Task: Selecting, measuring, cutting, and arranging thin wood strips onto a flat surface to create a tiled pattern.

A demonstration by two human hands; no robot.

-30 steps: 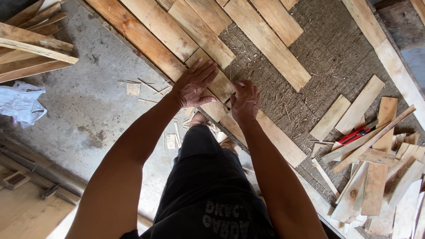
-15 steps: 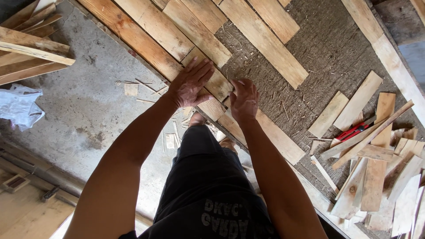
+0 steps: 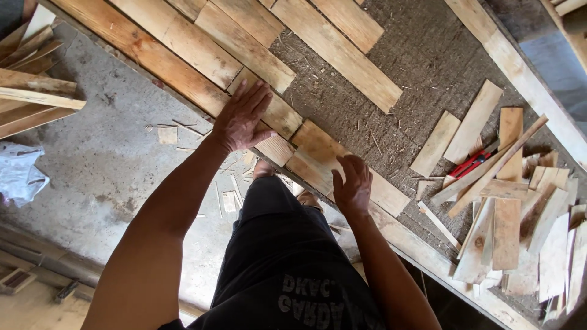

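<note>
My left hand (image 3: 241, 119) lies flat on a short plank (image 3: 275, 131), so I cannot see the wood under my palm. My right hand (image 3: 351, 186) covers part of the next plank (image 3: 318, 153) and the joint beside it. My legs hide the floor (image 3: 104, 171) straight below me, and only a bit of one foot (image 3: 264, 168) shows. The red tool (image 3: 469, 164) lies half buried under offcuts (image 3: 507, 226), so its kind is unclear. The offcut pile runs off the right edge. The white bag (image 3: 21, 174) is cut by the left edge.
</note>
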